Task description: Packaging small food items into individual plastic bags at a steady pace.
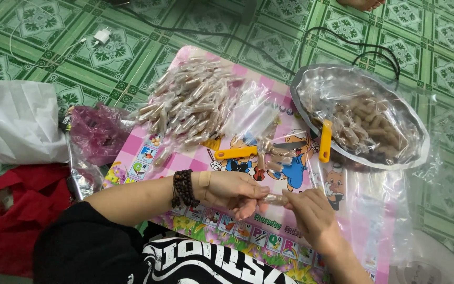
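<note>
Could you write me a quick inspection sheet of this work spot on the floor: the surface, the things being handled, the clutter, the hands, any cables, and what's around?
Surface: pink checked cartoon mat on green patterned floor tiles.
Job's things: small wrapped roll pinched between both hands; pile of wrapped rolls on the mat; metal bowl, plastic-lined, holding unwrapped brown rolls; two yellow-handled knives.
Clutter: white bag, purple bag, red cloth.
Hands: left hand and right hand meet at the roll, fingers closed on it; dark bead bracelet on left wrist.
Cables: black cable; white charger with cord.
Surroundings: someone's foot at top edge.
</note>
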